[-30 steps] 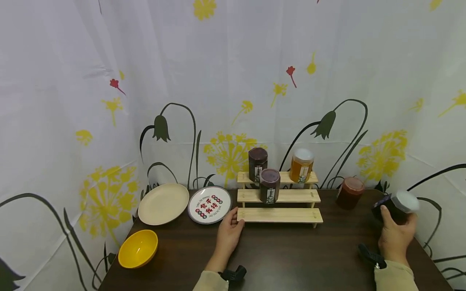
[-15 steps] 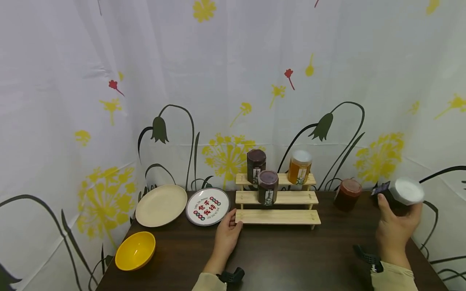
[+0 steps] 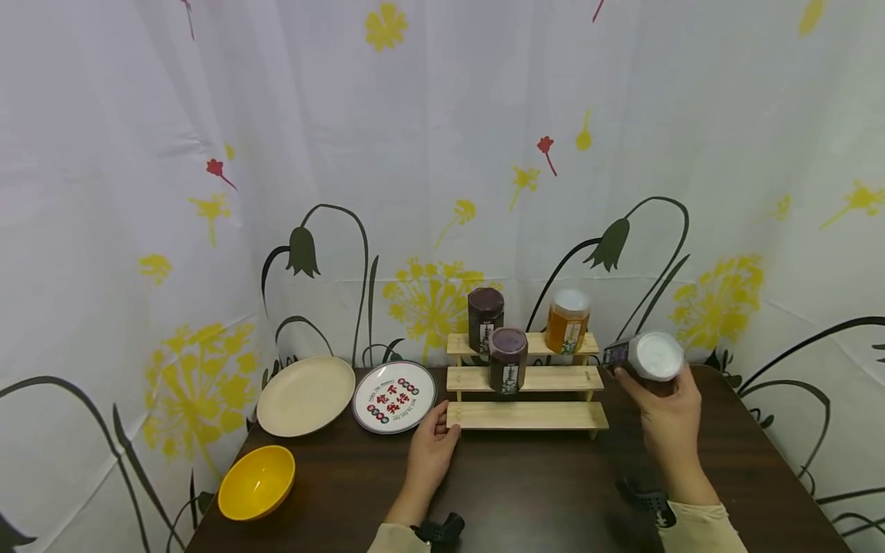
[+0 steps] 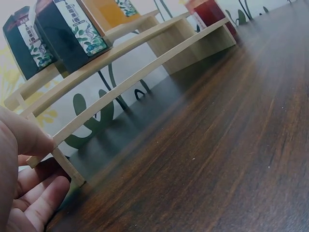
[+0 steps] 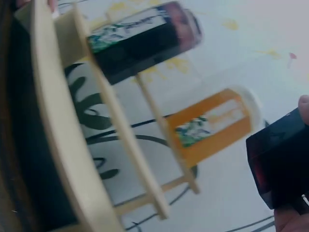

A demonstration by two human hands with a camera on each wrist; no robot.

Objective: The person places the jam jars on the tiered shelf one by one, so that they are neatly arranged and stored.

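Observation:
A three-step wooden display rack [image 3: 528, 415] stands on the table. My left hand [image 3: 430, 453] pinches the left end of its lowest step, thumb on top and fingers beneath in the left wrist view. My right hand [image 3: 671, 430] grips a dark jar with a white lid [image 3: 659, 355], tilted and held up off the rack's right end. In the right wrist view that dark jar [image 5: 280, 154] is near the orange honey jar [image 5: 210, 126]. One dark jar [image 3: 486, 315] and the honey jar sit on the top step; another dark jar [image 3: 508, 361] sits on the middle one.
A red jar [image 4: 208, 13] stands beyond the rack's right end, hidden in the head view behind my right hand's jar. Left of the rack are a white printed plate [image 3: 395, 398], a cream oval plate [image 3: 306, 395] and a yellow bowl [image 3: 256, 483]. A floral curtain [image 3: 442, 153] hangs behind.
My right hand has lifted the white-lidded jar and carried it left from the table's right side toward the rack. The left hand stays at the rack's end.

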